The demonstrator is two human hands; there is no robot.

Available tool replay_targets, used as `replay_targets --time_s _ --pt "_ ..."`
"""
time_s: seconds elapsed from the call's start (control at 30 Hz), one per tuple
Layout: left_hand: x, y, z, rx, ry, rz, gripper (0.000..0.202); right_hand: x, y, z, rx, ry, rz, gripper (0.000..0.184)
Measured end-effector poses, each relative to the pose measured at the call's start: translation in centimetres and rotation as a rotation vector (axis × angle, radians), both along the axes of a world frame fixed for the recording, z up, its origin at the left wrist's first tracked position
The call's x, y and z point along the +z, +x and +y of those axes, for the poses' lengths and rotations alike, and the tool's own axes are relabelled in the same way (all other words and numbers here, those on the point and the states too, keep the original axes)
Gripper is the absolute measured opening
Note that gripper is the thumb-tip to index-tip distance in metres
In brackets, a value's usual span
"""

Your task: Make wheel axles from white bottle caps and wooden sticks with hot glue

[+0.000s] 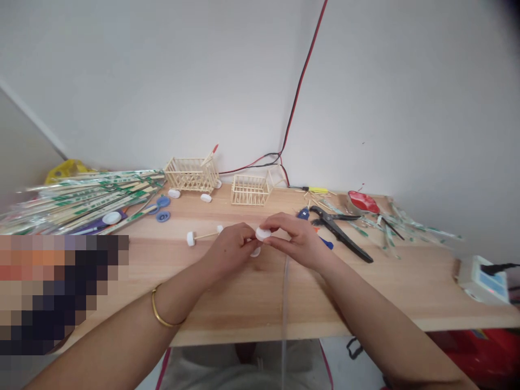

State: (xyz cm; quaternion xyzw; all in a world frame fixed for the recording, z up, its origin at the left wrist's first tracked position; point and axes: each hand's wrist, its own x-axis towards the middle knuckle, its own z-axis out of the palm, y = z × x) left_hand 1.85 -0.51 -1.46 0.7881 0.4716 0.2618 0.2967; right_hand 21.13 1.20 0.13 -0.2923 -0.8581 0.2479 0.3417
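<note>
My right hand (pixel 298 238) pinches a white bottle cap (pixel 263 234) between thumb and fingers. My left hand (pixel 231 245), with a gold bangle (pixel 157 311) on its wrist, closes its fingertips on the cap's left side. Just under them shows a second white cap (pixel 255 252); I cannot tell whether it lies on the table or is joined to what I hold. Left of my hands lies a short stick (pixel 205 235) with a white cap at each end. Behind stand a stick-built cart (pixel 190 176) on white cap wheels and a smaller stick basket (pixel 249 190).
Wrapped chopsticks (pixel 93 197) and blue caps (pixel 163 216) lie left on the wooden table (pixel 227 314). Black-handled cutters (pixel 341 233), a red-lidded container (pixel 363 202) and plastic wrappers sit right. A white device (pixel 483 279) stands at the right edge. A pixelated area covers the lower left.
</note>
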Motion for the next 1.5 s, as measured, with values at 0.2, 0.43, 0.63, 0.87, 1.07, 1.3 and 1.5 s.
replay_targets --time_s 0.2,0.43,0.63,0.87,1.07,1.3,1.5 --pt "0.05 -0.08 -0.06 0.017 -0.006 0.003 0.022 0.06 -0.14 -0.20 0.008 -0.024 0.013 0.018" --pt "0.08 -0.08 -0.09 0.002 0.005 0.002 0.025 -0.09 -0.20 -0.08 -0.018 -0.030 0.028 0.020" --pt "0.07 -0.05 -0.09 0.000 -0.001 0.002 0.024 -0.03 -0.15 -0.07 -0.003 -0.046 0.013 0.022" --pt "0.16 0.00 -0.15 -0.001 0.005 -0.002 0.023 -0.09 -0.05 -0.20 0.004 -0.055 0.012 0.021" --pt "0.04 -0.10 -0.11 -0.014 0.012 0.002 0.022 -0.06 0.04 -0.29 0.001 -0.066 0.011 0.023" --pt "-0.08 -0.17 -0.08 -0.010 0.028 0.019 0.024 -0.06 0.01 -0.26 -0.004 -0.086 0.006 0.023" --pt "0.06 -0.18 -0.15 -0.003 0.026 0.015 0.025 0.03 0.16 -0.17 0.008 -0.023 0.001 0.022"
